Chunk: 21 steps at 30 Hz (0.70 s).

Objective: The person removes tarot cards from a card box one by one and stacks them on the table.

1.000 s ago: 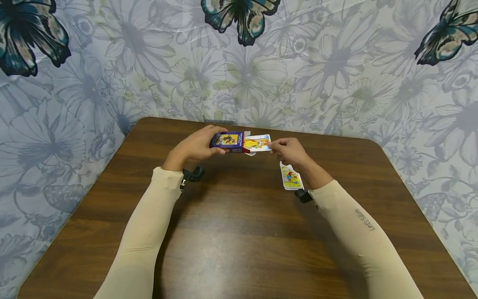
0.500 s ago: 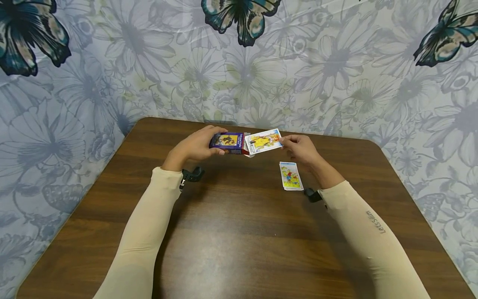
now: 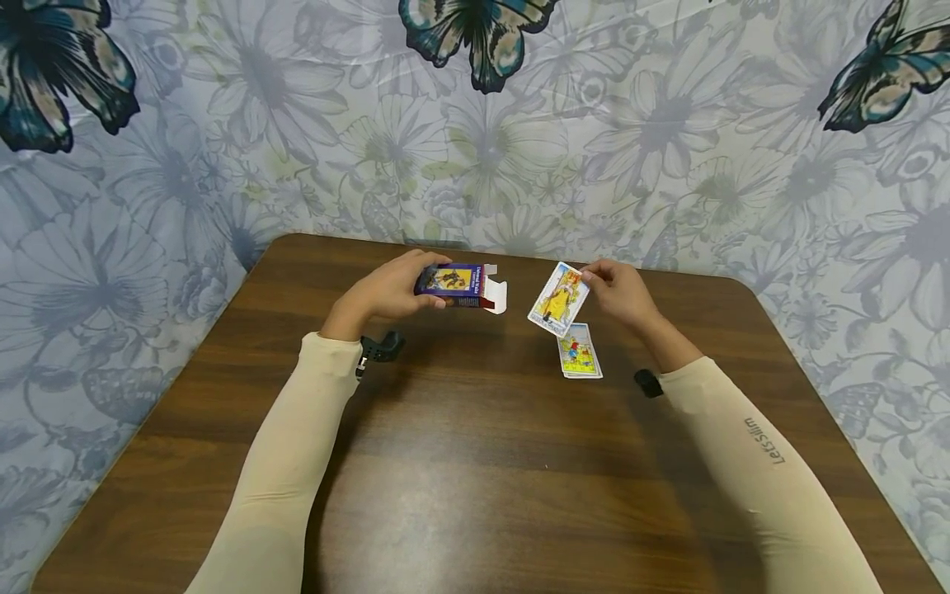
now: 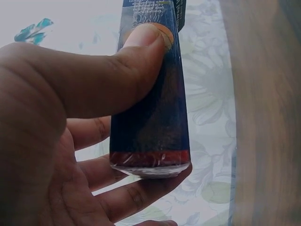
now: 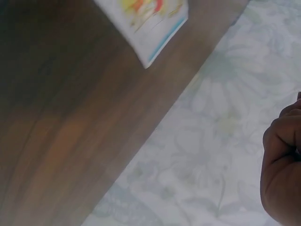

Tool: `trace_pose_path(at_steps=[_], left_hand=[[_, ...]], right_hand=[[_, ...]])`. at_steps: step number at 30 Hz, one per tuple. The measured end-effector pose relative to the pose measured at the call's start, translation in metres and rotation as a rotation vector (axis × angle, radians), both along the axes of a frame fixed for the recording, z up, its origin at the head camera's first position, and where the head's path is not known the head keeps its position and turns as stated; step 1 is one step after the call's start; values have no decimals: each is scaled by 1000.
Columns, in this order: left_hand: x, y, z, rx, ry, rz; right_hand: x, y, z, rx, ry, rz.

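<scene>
Head view overhead; wrist views close

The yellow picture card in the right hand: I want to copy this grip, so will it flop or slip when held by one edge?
The yellow picture card probably stays fairly stiff: the right hand pinches one edge and it shows no droop. It looks thin and light. Its surface may be smooth, so it could slip.

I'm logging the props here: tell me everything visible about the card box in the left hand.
The card box is a small dark blue carton, seemingly cardboard, with a yellow picture on its top face and a red band at one end. Its white end flap hangs open toward the right. The left hand grips it, held lengthways above the table.
</scene>
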<state>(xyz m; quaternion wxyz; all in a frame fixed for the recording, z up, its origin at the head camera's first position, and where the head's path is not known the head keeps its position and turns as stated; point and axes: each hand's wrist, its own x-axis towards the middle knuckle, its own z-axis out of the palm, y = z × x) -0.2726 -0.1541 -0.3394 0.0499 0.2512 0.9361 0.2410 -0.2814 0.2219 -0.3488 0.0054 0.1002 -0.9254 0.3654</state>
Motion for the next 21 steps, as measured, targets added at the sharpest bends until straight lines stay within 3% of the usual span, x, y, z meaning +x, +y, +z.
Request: trace_pose_path(at_steps=[8,16,21], left_hand=[[-1,0,-3,-8,25,-5],[-2,0,-3,-14,20,-2],[-3,0,-4,-16,22,-1]], right_hand=[[-5,19,-10,146,-55,-6],[-21,25,-36,262,-120,70],[-25,21,-49,362,-113,64]])
